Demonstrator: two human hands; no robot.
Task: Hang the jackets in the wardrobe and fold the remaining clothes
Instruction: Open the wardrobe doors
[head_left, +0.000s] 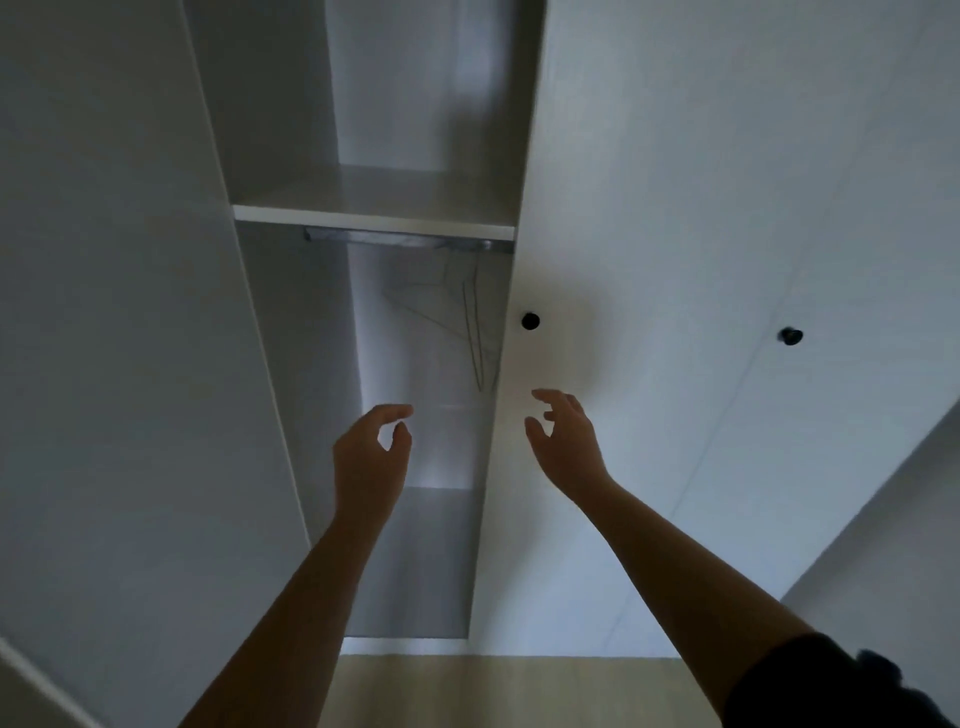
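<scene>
A white wardrobe (374, 213) stands open in front of me, its left door (130, 312) swung out. Under its shelf runs a metal hanging rail (405, 240). Thin wire hangers (467, 312) hang from the rail at the right side of the compartment. My left hand (371, 452) reaches up in front of the open compartment, fingers loosely curled, holding nothing. My right hand (563, 441) is raised beside the edge of the shut right door (649, 260), fingers spread and relaxed, also empty. No jacket or other clothing is in view.
Two black round knobs (530, 321) (790, 336) sit on the shut doors to the right. A light wooden floor (493, 686) shows below the wardrobe. A white wall or panel edge (893, 519) cuts in at the far right.
</scene>
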